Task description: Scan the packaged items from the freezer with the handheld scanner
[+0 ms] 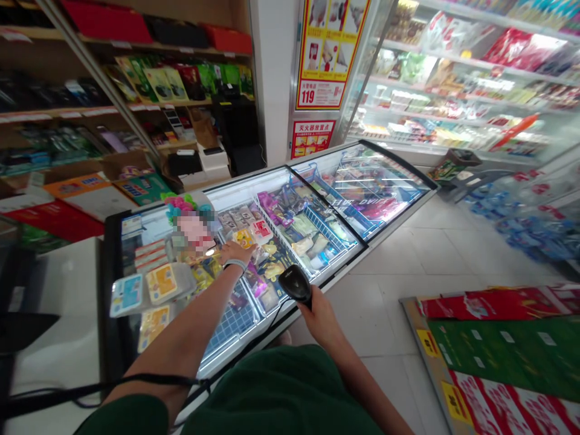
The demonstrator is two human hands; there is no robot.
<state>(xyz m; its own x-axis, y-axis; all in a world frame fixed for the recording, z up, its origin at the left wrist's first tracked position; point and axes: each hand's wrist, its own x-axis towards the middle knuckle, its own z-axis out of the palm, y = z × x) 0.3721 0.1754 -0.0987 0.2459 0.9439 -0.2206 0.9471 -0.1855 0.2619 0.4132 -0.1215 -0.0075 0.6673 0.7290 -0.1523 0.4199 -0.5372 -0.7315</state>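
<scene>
My right hand (321, 317) is closed round the handle of a black barcode scanner (294, 282), its head over the freezer's front edge. Over the glass top, my left hand (236, 252), with a band at the wrist, grips the near edge of a clear pack with a yellow label (244, 238); its fingertips are partly hidden. Beside that pack sits one with a red label (261, 231). To the left, a phone (209, 246) shows partly under a blurred patch. Packs with an orange label (161, 283) and a blue label (127, 293) lie on the glass.
The chest freezer (357, 246) holds bagged food in wire baskets. The scanner's cable (258, 336) runs along its front. Stocked shelves (181, 103) stand behind, a lit display cooler (453, 90) at the right back. Bottled water (530, 211) and red and green boxes (512, 344) stand right.
</scene>
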